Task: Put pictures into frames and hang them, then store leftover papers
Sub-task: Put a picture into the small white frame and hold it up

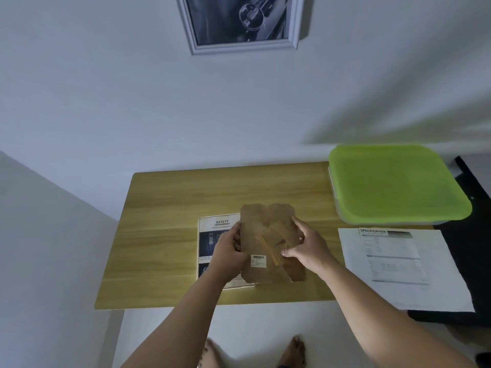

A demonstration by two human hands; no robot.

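Two hands busy: my left hand (229, 249) curls its fingers round the brown cardboard frame backing (259, 224), my right hand (305, 245) pinches its fold-out stand (275, 241).

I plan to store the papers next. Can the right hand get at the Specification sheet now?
Likely yes, once it lets go: the right hand grips the brown backing board, but the Specification sheet lies uncovered to its right, with nothing between.

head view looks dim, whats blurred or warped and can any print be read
Head view: dim bluish light; wide-angle bend bows the table edges; the green lid smears at its rim; headings on the safety sheet and specification sheet read, small print blurs; the brown backing board has an illegible barcode label.
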